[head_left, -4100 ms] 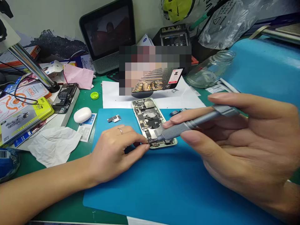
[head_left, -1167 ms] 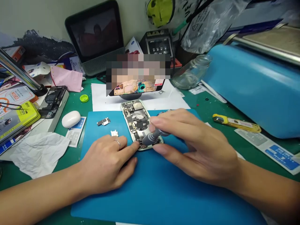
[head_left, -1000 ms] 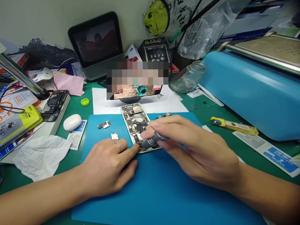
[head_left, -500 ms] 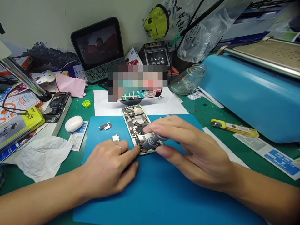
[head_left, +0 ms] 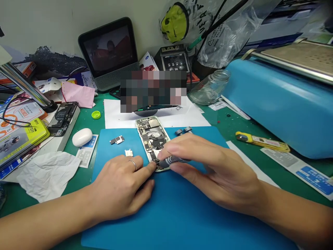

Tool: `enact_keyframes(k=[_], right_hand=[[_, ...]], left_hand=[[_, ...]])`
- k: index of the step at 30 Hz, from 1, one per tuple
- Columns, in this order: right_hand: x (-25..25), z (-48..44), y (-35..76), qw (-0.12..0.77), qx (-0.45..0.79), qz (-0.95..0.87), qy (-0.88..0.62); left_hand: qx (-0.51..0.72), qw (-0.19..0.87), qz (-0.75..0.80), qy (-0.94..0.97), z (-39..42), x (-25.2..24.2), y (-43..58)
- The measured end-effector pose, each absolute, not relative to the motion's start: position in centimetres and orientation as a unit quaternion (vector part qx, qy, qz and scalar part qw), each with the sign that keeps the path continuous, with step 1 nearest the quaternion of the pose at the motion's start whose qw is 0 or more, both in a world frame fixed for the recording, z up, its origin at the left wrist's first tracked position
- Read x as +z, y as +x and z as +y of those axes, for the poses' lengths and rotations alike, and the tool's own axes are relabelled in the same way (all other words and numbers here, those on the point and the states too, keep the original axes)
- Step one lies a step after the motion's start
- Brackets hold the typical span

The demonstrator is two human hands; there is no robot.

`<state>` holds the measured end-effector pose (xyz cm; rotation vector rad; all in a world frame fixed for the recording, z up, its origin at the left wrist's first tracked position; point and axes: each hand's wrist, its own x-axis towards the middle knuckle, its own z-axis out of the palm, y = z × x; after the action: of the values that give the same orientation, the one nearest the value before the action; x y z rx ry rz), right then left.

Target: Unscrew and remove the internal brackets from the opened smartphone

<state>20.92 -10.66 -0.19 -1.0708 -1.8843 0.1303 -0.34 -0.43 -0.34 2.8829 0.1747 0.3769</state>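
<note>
A phone [head_left: 153, 130] lies on the blue mat [head_left: 161, 211] with its inner boards and parts exposed. My left hand [head_left: 123, 185] rests at the phone's near end, its index finger stretched out and pressing on the lower left corner. The thumb lies apart from it, and the other fingers are bent. Between the thumb and fingers of my right hand [head_left: 210, 170] is a grey screwdriver [head_left: 166, 162], tilted over the phone's lower end; its tip is hard to make out. Left of the phone lie a dark metal piece [head_left: 117, 140] and a small silver piece [head_left: 128, 152].
Grey-capped tools [head_left: 183, 131] lie behind my right hand. A white case [head_left: 82, 137], crumpled tissue [head_left: 48, 175] and another opened phone [head_left: 63, 118] are at the left. To the right are a yellow cutter [head_left: 262, 140], glass jar [head_left: 210, 88] and blue machine [head_left: 273, 100].
My right hand has shifted slightly down and left, and the screwdriver leans lower over the phone's near end. The grey-capped tools behind it show more. My left hand stays put.
</note>
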Motion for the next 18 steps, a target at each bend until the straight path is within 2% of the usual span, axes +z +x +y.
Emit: enact_keyframes(k=[7, 18], right_hand=[[-0.12, -10.75, 21.03, 0.452, 0.047, -0.78, -0.431], [-0.24, -10.46, 20.43, 0.483, 0.074, -0.755, -0.437]], left_hand=[[0.131, 0.121, 0.061, 0.982, -0.46, -0.56, -0.31], [0.13, 0.122, 0.062, 0.982, -0.41, -0.58, -0.53]])
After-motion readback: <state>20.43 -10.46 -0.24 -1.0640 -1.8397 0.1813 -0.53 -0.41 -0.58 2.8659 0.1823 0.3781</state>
